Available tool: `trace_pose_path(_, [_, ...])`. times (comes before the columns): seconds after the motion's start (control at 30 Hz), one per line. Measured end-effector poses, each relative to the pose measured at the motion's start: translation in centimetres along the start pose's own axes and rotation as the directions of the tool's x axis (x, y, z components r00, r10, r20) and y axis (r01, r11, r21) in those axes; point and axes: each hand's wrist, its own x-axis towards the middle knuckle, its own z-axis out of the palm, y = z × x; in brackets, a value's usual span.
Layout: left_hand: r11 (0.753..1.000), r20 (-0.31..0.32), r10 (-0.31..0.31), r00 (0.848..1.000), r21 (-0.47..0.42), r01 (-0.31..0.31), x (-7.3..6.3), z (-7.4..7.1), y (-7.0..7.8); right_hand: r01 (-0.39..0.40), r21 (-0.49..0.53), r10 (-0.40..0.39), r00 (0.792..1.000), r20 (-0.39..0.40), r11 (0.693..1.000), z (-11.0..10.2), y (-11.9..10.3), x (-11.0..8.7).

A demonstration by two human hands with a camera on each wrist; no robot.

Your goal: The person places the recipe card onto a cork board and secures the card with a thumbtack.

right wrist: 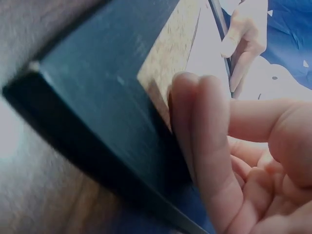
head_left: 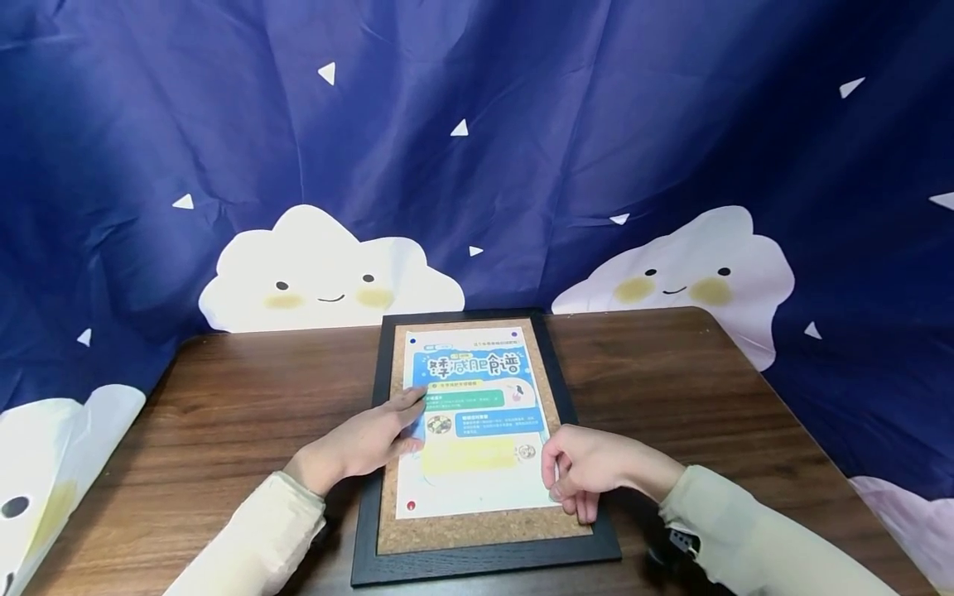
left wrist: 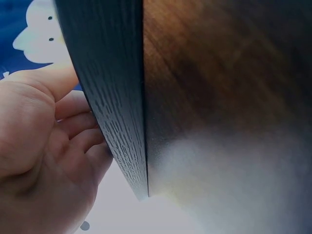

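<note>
A printed poster (head_left: pixel 477 484) with blue, green and yellow blocks lies on a black-framed cork board (head_left: pixel 447 540). Pushpins show at three corners: blue (head_left: pixel 412 340), purple (head_left: pixel 514 334) and red (head_left: pixel 411 505). My left hand (head_left: pixel 368 439) rests across the board's left side, fingers extended onto the poster; its palm appears beside the frame (left wrist: pixel 112 73) in the left wrist view. At the poster's lower right corner, my right hand (head_left: pixel 592 463) has thumb and forefinger brought together and other fingers bent over the cork. Whatever lies between its fingertips (right wrist: pixel 185 80) is hidden.
The board stands on a brown wooden table (head_left: pixel 671 372), near its front edge. Behind hangs a dark blue curtain (head_left: pixel 522 165) with white clouds and triangles. A dark object (head_left: pixel 659 555), partly hidden, sits beside the right sleeve (head_left: pixel 745 530).
</note>
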Motion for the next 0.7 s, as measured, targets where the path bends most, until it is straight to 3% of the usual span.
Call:
trace_pose_path(0.2, [1.0, 0.001, -0.006, 1.0, -0.007, 0.006, -0.2, 0.1, -0.2, 0.023, -0.076, -0.023, 1.0, 0.0, 0.997, -0.3, 0.3, 0.0])
trace_pose_path(0.33, [1.0, 0.019, 0.003, 1.0, -0.026, -0.002, -0.6, 0.4, -0.4, 0.119, -0.09, -0.117, 0.993, 0.023, 0.989, -0.3, 1.2, -0.4])
trace_pose_path(0.47, [0.999, 0.01, 0.008, 1.0, -0.054, -0.007, -0.9, 0.3, -0.7, 0.24, -0.104, -0.238, 0.971, 0.029, 0.965, -0.7, 1.7, -1.0])
trace_pose_path(0.57, [0.997, -0.005, 0.01, 1.0, -0.075, -0.01, -1.0, 0.1, -0.8, 0.301, -0.147, -0.309, 0.95, -0.037, 0.942, -1.3, 1.6, -1.5])
trace_pose_path(0.7, [0.994, -0.01, 0.008, 1.0, -0.107, -0.009, -1.2, 0.0, -1.0, 0.306, -0.231, -0.358, 0.904, -0.236, 0.924, -2.1, 1.8, -2.2])
